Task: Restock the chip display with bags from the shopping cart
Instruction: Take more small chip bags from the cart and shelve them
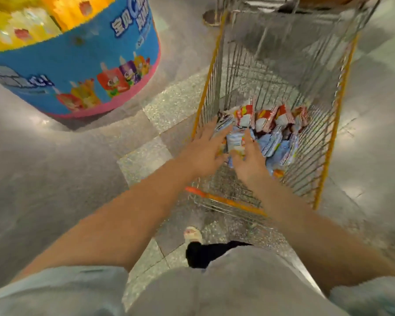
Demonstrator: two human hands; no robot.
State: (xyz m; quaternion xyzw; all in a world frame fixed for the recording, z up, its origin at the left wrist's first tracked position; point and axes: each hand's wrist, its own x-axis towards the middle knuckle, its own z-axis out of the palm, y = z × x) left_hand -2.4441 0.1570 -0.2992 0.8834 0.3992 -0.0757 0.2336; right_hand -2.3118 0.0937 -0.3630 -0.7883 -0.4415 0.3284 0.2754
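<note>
A wire shopping cart (330, 142) with yellow rim trim stands in front of me. Several light blue and red-and-white chip bags (274, 131) lie heaped on its bottom. Both my hands reach down into the cart. My left hand (205, 151) and my right hand (249, 160) press from either side on a light blue bag (236, 141) at the near edge of the heap. The fingers are spread and blurred, so the hold is unclear. A round blue display bin (82, 71) with yellow bags on top stands to the left.
The cart's orange handle (224, 200) crosses under my forearms. Grey speckled floor tiles (55, 167) lie between the bin and the cart. My foot in a light shoe (193, 234) is below the handle. A round metal base (211, 17) sits beyond the cart's far left corner.
</note>
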